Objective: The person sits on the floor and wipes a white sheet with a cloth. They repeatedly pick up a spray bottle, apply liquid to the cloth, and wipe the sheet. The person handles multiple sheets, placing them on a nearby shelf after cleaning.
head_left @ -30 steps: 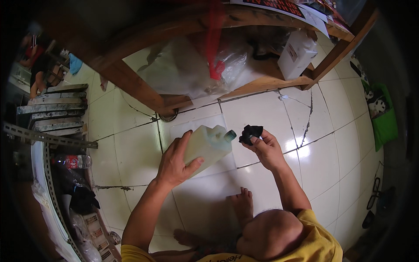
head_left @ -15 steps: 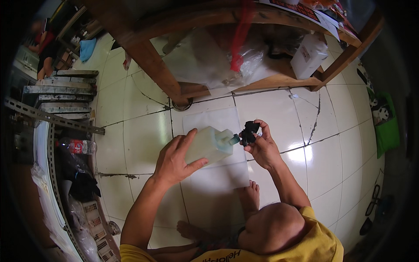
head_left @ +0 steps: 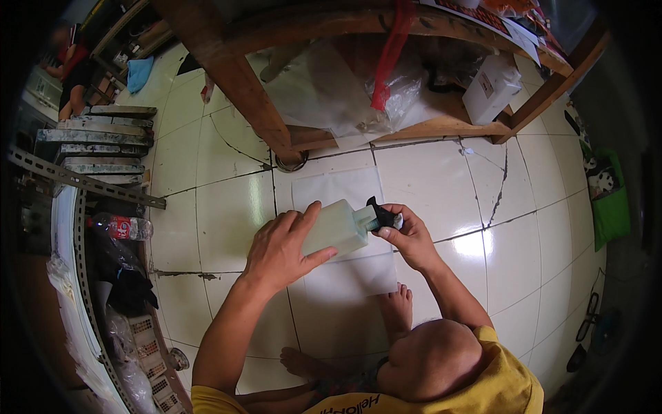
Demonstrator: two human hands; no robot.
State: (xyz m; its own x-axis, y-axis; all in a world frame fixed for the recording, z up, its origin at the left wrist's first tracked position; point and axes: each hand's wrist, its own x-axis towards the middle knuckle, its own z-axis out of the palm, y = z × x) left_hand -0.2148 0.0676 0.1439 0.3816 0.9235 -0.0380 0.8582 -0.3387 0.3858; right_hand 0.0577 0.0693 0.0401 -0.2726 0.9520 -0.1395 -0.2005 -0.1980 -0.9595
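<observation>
A pale, translucent plastic bottle [head_left: 338, 231] with a pale greenish tint leans over, its neck toward the right. My left hand [head_left: 281, 248] grips its body from the left, thumb on the near side and fingers over the far side. Pinched in my right hand [head_left: 408, 237] is a crumpled black cloth [head_left: 380, 215], pressed against the mouth of the bottle. A bit of white shows by my fingertips. The greenish neck end is partly hidden by the cloth. Beneath the bottle, a white sheet [head_left: 345, 276] lies on the tiled floor.
Ahead stands a wooden shelf [head_left: 265, 110] holding plastic bags and a white container [head_left: 491, 90]. At left are a metal rack [head_left: 89, 178], stacked framed panels [head_left: 103, 148] and a drink bottle [head_left: 121, 226]. A green bag [head_left: 612, 207] lies far right. Another person [head_left: 69, 76] is far left.
My right hand has brought the black cloth left and down onto the bottle's mouth, covering part of the dark green tip. The bottle has shifted slightly and turned a little in my left hand.
</observation>
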